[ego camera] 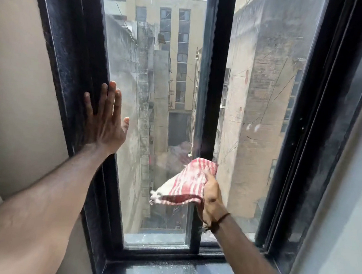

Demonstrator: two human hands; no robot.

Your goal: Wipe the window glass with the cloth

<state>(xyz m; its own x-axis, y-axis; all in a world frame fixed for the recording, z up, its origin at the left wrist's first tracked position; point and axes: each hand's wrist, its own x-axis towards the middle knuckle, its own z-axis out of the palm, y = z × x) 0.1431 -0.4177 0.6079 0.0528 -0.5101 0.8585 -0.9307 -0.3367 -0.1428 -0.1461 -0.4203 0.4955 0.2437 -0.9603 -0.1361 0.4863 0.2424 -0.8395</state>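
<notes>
Red-striped cloth point(185, 183) blurs, gripped by right hand point(211, 198); left hand point(105, 117) flat, open on glass point(149, 89).

Single head-worn wide-angle view, close to the window, facing forward and slightly down through the glass point(158, 89) at buildings outside. Dark frame point(72, 58) bows at the frame edges from lens distortion. Both forearms enter from the lower corners; sill point(161, 271) sits at bottom centre. No second view.
</notes>
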